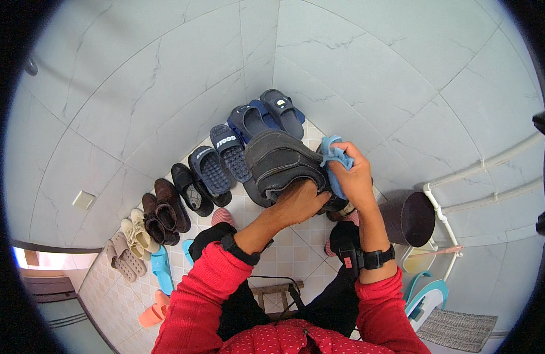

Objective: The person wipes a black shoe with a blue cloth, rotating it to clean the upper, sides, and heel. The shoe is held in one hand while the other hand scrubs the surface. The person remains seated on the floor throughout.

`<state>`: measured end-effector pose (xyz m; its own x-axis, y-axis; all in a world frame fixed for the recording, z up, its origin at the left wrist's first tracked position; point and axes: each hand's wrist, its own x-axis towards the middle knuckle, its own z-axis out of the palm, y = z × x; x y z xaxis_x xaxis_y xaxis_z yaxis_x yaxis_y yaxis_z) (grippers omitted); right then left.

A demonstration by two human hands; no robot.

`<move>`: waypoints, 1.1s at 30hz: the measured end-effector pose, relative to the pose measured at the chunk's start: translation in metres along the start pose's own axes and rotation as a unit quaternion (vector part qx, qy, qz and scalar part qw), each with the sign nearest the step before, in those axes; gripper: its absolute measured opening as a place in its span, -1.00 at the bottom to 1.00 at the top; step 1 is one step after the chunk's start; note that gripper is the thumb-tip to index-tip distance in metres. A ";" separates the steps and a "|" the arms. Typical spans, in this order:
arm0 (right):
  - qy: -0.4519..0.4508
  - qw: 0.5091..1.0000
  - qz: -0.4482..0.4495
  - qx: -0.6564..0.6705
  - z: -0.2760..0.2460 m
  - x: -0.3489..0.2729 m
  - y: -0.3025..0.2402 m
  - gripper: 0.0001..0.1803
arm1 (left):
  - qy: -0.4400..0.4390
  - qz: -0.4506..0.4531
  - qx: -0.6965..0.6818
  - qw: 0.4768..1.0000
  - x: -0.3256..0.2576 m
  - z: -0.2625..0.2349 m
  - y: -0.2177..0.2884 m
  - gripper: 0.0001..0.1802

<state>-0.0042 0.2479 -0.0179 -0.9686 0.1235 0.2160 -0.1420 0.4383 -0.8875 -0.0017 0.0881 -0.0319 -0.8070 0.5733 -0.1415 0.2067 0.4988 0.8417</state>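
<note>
A black leather shoe (277,160) is held up in front of me, its toe pointing away to the upper left. My left hand (302,202) reaches into its opening and grips it; most of the fingers are hidden inside. A crumpled light blue cloth (332,151) is pinched in my right hand (354,176). The cloth is against the right side of the shoe, with part of it hanging below my fingers. Beneath the held shoe, other dark footwear is partly covered.
Along the left wall runs a row of footwear: navy slippers (230,152), black shoes (191,190), brown shoes (172,206), cream shoes (141,235) and blue slippers (161,268). To the right stand a dark bin (409,218) and white pipes (440,212). A wooden stool (268,290) is below me.
</note>
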 end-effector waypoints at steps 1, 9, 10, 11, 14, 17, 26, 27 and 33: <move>-0.013 1.000 -0.027 0.010 0.001 -0.001 -0.002 -0.77 | -0.003 -0.001 -0.001 1.000 0.000 0.000 0.000 -0.49; -0.019 0.994 -0.015 -0.107 -0.004 0.002 0.012 -0.79 | 0.059 0.016 -0.049 0.997 0.000 0.000 -0.002 -0.57; -0.011 0.989 -0.011 -0.150 -0.006 0.002 0.015 -0.80 | 0.051 0.010 -0.046 0.998 0.000 -0.001 -0.002 -0.56; -0.004 0.981 -0.008 -0.193 -0.007 0.002 0.016 -0.80 | 0.042 -0.005 -0.044 0.998 -0.001 -0.002 0.000 -0.56; 0.017 0.990 0.039 -0.132 -0.006 0.003 0.015 -0.74 | 0.027 -0.011 -0.021 0.999 -0.004 -0.003 0.005 -0.56; 0.027 0.999 0.012 -0.018 -0.002 0.003 0.007 -0.76 | 0.009 0.004 0.022 1.000 -0.003 0.000 0.006 -0.58; -0.070 0.997 0.004 0.022 0.001 -0.001 -0.004 -0.77 | 0.026 0.054 0.024 0.998 -0.001 0.016 -0.007 -0.51; -0.074 0.997 -0.001 0.010 -0.001 0.000 -0.002 -0.76 | 0.018 0.040 0.025 0.999 -0.001 0.015 -0.006 -0.51; -0.080 0.995 0.016 -0.050 -0.009 0.001 0.008 -0.75 | 0.034 0.006 -0.004 0.999 0.002 0.007 -0.006 -0.58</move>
<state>-0.0039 0.2599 -0.0210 -0.9936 0.0002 0.1133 -0.0965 0.5232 -0.8467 -0.0005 0.0906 -0.0410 -0.8405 0.5332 -0.0967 0.2116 0.4872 0.8473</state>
